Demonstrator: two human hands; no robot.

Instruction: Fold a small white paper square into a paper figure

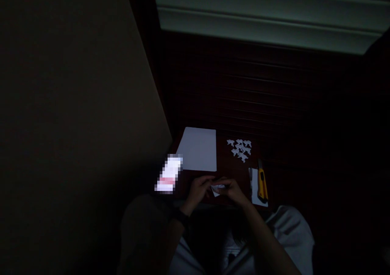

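Both hands meet at the near edge of a small dark table. Between them is a small piece of folded white paper with slanted creases. My right hand pinches it from the right, thumb on top. From the left, the curled fingers of my left hand grip the paper's other side; their tips are hard to make out in the dim light. A dark band circles my left wrist. Beyond my right hand lies a cluster of several small folded paper figures.
A stack of white paper lies at the back left, with a lit, blurred phone beside it. On the right, a yellow box cutter rests on white paper pieces. A wall rises on the left; dark slatted panelling stands behind.
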